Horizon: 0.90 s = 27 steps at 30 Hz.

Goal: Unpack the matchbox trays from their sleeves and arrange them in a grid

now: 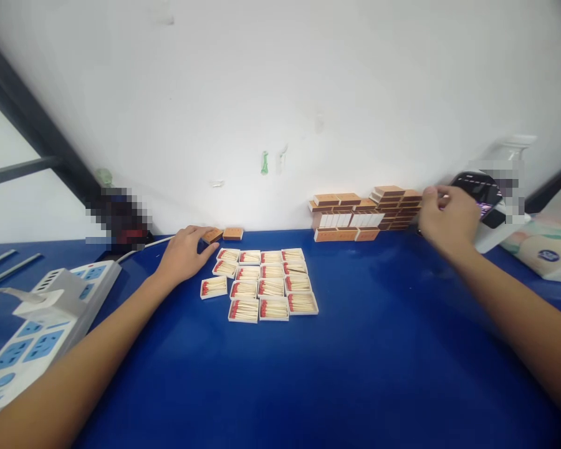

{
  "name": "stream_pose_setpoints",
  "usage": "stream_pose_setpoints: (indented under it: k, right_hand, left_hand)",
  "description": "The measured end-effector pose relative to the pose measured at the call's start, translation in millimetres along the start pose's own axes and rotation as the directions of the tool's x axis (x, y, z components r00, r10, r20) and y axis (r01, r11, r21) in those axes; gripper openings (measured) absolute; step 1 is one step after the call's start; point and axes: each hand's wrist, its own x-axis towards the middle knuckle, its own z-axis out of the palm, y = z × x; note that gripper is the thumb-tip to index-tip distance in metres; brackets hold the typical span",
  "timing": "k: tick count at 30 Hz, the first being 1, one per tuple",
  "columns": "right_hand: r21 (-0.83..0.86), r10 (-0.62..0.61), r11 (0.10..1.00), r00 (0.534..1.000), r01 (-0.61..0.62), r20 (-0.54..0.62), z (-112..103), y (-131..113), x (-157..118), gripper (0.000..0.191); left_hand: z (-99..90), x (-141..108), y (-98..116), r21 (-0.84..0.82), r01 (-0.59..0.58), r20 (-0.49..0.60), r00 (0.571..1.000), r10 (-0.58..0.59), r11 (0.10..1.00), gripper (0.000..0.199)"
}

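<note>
My left hand [186, 252] rests at the wall side of the blue table, fingers apart, its fingertips at a brown matchbox [212, 236]. Another brown matchbox [232, 234] lies just to the right. Several white trays of red-tipped matches [271, 287] lie in rows in the middle, and one tray [214, 287] sits apart at their left. My right hand [449, 215] is beside the right end of the stacked matchboxes [393, 206], its fingers curled; what they hold, if anything, is hidden. White trays [350, 220] stand between layers of boxes in the left part of the stack.
A white power strip [47, 340] with a plugged-in adapter lies at the left, beneath my forearm. Behind my right hand a phone [479, 190] leans on a white stand. At the far right is a tissue pack [545, 249]. The white wall [243, 112] borders the table.
</note>
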Motion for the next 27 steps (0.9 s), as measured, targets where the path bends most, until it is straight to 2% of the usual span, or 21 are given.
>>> stream_pose_setpoints:
  k: [3,5,7,8,9,10,11,12,13,14,15,16,17,19,20,21,22,25,26,27]
  right_hand:
    - [0.052,0.032,0.998,0.989,-0.025,-0.143,-9.0,-10.9,-4.0,0.031]
    - [0.111,0.011,0.994,0.977,0.013,-0.213,-15.2,-19.6,-8.8,0.025]
    - [0.182,-0.029,0.980,0.968,0.076,-0.250,-20.5,-30.3,-17.8,0.018]
    - [0.241,-0.041,0.966,0.972,0.098,-0.232,-22.7,-36.7,-24.6,0.016]
    - [0.314,-0.050,0.943,0.981,0.109,-0.188,-25.0,-44.0,-33.0,0.015]
    - [0.414,-0.053,0.906,0.994,0.087,-0.092,-27.3,-52.1,-43.2,0.016]
    - [0.523,-0.073,0.853,0.992,0.007,0.106,-30.1,-61.1,-54.9,0.019]
    - [0.558,-0.132,0.829,0.959,-0.032,0.252,-33.4,-70.8,-68.1,0.024]
    - [0.578,-0.194,0.814,0.910,-0.059,0.365,-37.3,-81.0,-82.3,0.028]
    - [0.602,-0.258,0.790,0.830,-0.112,0.494,-41.9,-91.2,-97.1,0.033]
    - [0.635,-0.312,0.721,0.687,-0.279,0.656,-46.9,-101.3,-111.9,0.039]
    - [0.628,-0.350,0.648,0.563,-0.431,0.749,-52.2,-110.5,-126.3,0.044]
    - [0.605,-0.382,0.594,0.477,-0.529,0.792,-57.5,-118.6,-139.4,0.048]
    - [0.551,-0.482,0.546,0.301,-0.632,0.823,-66.7,-130.3,-159.6,0.050]
    - [0.535,-0.510,0.536,0.254,-0.654,0.822,-70.1,-133.6,-165.9,0.050]
    - [0.530,-0.523,0.528,0.238,-0.664,0.819,-72.7,-135.5,-169.4,0.049]
    - [0.533,-0.514,0.518,0.255,-0.669,0.819,-74.6,-136.2,-170.6,0.047]
    - [0.552,-0.392,0.483,0.396,-0.680,0.831,-77.9,-135.7,-166.0,0.041]
    - [0.545,-0.360,0.476,0.413,-0.690,0.837,-78.9,-135.6,-164.4,0.039]
    - [0.530,-0.352,0.478,0.400,-0.701,0.846,-80.0,-135.9,-163.8,0.038]
  left_hand:
    - [10.0,1.6,-0.4,0.012,0.070,-0.037,0.997,-0.069,0.998,0.045]
    - [11.7,2.2,-1.7,-0.008,0.106,-0.057,0.993,-0.106,0.994,0.041]
    - [8.9,2.2,-2.0,-0.048,0.134,-0.085,0.987,-0.138,0.990,0.040]
    - [5.9,1.7,-0.6,-0.069,0.144,-0.101,0.983,-0.150,0.987,0.041]
    - [1.8,0.4,2.7,-0.101,0.148,-0.127,0.979,-0.160,0.984,0.043]
    - [-3.0,-1.7,8.3,-0.140,0.141,-0.150,0.975,-0.162,0.980,0.044]
    - [-8.3,-4.9,16.3,-0.179,0.125,-0.175,0.972,-0.157,0.976,0.045]
    - [-13.8,-9.2,26.7,-0.266,0.093,-0.217,0.964,-0.154,0.959,0.044]
    - [-19.1,-14.7,39.0,-0.327,0.049,-0.214,0.969,-0.125,0.944,0.045]
    - [-23.8,-21.1,52.7,-0.365,0.014,-0.222,0.970,-0.102,0.931,0.045]
    - [-27.9,-27.9,67.0,-0.394,-0.021,-0.209,0.976,-0.068,0.919,0.045]
    - [-31.2,-34.9,81.0,-0.427,-0.048,-0.179,0.983,-0.032,0.903,0.045]
    - [-33.6,-41.4,93.9,-0.460,-0.074,-0.161,0.987,-0.001,0.885,0.043]
    - [-36.6,-51.9,113.9,-0.497,-0.139,-0.148,0.986,0.073,0.857,0.040]
    - [-37.4,-55.4,120.5,-0.510,-0.156,-0.147,0.985,0.093,0.846,0.040]
    - [-37.9,-57.8,124.7,-0.519,-0.171,-0.151,0.983,0.107,0.838,0.040]
    - [-38.1,-59.2,127.1,-0.526,-0.179,-0.155,0.981,0.113,0.831,0.040]
    - [-37.9,-60.8,127.7,-0.541,-0.185,-0.171,0.979,0.108,0.821,0.038]
    - [-37.4,-61.4,127.5,-0.544,-0.188,-0.176,0.979,0.108,0.818,0.039]
    - [-36.7,-62.4,127.6,-0.547,-0.197,-0.183,0.976,0.114,0.814,0.040]
